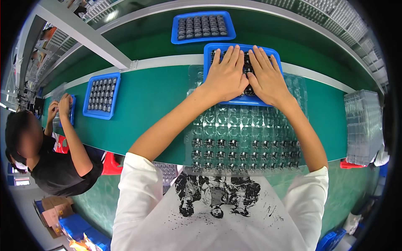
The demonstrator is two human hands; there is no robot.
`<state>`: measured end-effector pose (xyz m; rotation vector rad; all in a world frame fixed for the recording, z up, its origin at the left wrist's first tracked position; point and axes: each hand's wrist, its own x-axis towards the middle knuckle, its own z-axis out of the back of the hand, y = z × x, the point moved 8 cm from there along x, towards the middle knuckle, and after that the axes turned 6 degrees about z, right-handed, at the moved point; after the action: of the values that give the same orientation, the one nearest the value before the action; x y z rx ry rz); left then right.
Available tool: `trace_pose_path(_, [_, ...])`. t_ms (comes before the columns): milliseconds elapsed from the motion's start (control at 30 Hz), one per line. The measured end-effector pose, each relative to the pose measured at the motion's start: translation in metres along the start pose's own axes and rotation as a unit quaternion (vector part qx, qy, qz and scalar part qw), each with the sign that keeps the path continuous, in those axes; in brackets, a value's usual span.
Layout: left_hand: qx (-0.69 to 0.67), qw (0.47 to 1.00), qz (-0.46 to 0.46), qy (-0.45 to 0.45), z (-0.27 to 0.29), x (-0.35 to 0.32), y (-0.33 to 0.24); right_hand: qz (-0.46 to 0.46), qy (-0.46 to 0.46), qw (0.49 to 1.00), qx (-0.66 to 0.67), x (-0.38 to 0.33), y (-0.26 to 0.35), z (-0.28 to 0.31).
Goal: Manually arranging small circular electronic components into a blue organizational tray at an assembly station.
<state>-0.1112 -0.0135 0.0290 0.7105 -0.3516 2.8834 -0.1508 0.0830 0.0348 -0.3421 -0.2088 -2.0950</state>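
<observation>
Both my hands lie flat, palms down, over a blue tray (206, 62) of small black parts. My left hand (227, 75) covers the tray's left half, its fingers stretched toward the far rim. On the right half rests my right hand (268, 77), fingers also extended, the two thumbs close together. Some black parts (248, 90) show between the hands; the rest are hidden under them. Beneath the tray's near side lies a clear plastic blister tray (243, 119). Its nearer rows hold several small black parts (232, 155), while the pockets closer to the blue tray look bare.
Another filled blue tray (173, 35) sits on the strip beyond the table, and a third (85, 106) stands at left. Stacked clear trays (362, 125) rise at the table's right end. A co-worker (63, 163) at far left handles something over a blue tray.
</observation>
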Motion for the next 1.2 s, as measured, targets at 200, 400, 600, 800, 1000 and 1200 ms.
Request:
trace_pose_path(200, [0.008, 1.000, -0.003, 0.009, -0.003, 0.001, -0.001, -0.005, 0.009, 1.000, 0.007, -0.001, -0.002, -0.005])
trace_pose_path(400, [0.020, 1.000, -0.005, 0.002, 0.003, 0.002, 0.003, 0.003, 0.010, 1.000, -0.001, 0.003, 0.000, -0.003])
trace_pose_path(600, [0.042, 0.999, -0.014, -0.004, 0.000, 0.002, 0.000, 0.004, 0.021, 1.000, -0.011, 0.004, 0.002, -0.005])
trace_pose_path(800, [0.036, 0.999, -0.002, 0.004, 0.000, 0.001, 0.001, -0.005, 0.034, 0.999, -0.001, 0.003, 0.001, -0.007])
trace_pose_path(1000, [0.027, 0.999, 0.010, -0.029, 0.009, -0.004, -0.002, 0.006, -0.003, 1.000, -0.002, 0.002, 0.006, 0.000])
trace_pose_path(1200, [0.046, 0.999, 0.017, 0.015, 0.002, -0.005, 0.001, -0.002, 0.030, 0.999, -0.018, 0.002, 0.007, -0.004])
